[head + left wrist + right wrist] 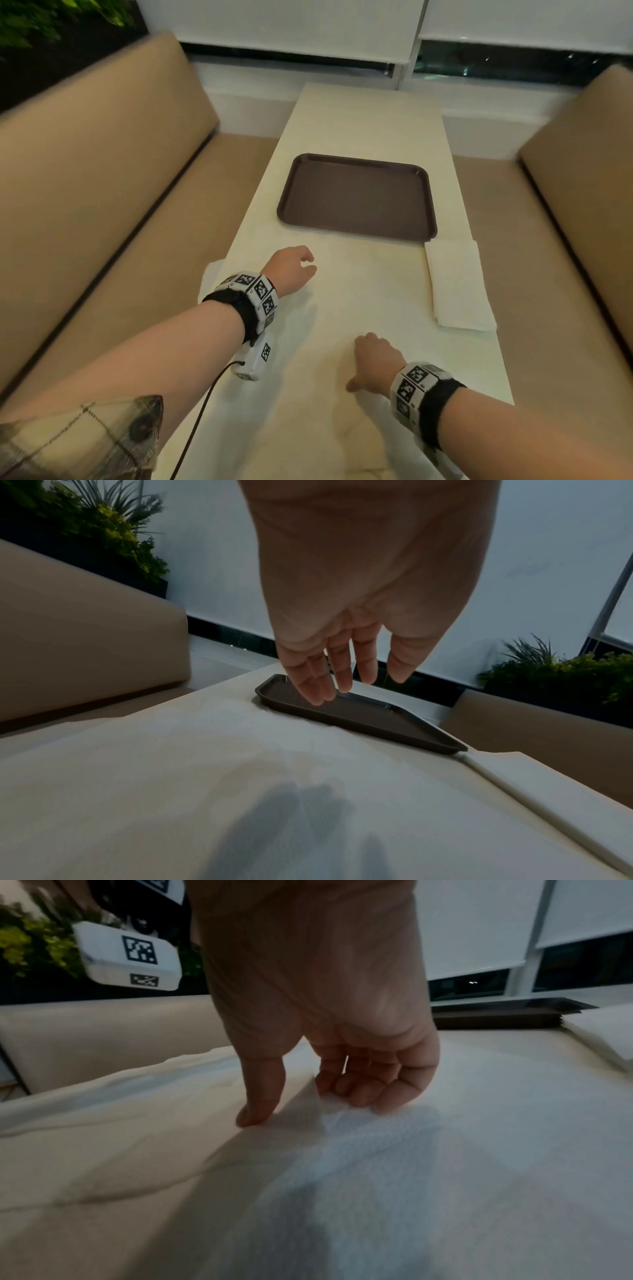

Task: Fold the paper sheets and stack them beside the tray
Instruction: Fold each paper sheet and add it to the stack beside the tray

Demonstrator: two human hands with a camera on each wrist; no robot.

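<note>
A large white paper sheet (359, 291) (205, 764) (445, 1150) lies spread on the table in front of the empty brown tray (356, 195) (377, 718) (496, 1015). Its left edge hangs over the table side. A stack of folded white sheets (459, 284) (548, 783) (609, 1034) rests at the tray's near right corner. My left hand (294, 267) (342, 669) hovers above the sheet with relaxed fingers and holds nothing. My right hand (373, 359) (301, 1102) is down on the sheet. Its thumb presses the paper, and a raised flap stands between thumb and curled fingers.
Tan padded benches (102, 192) (582, 212) run along both long sides of the narrow white table (363, 116). A window sill and blinds close off the far end. Green plants (113, 539) stand behind the left bench.
</note>
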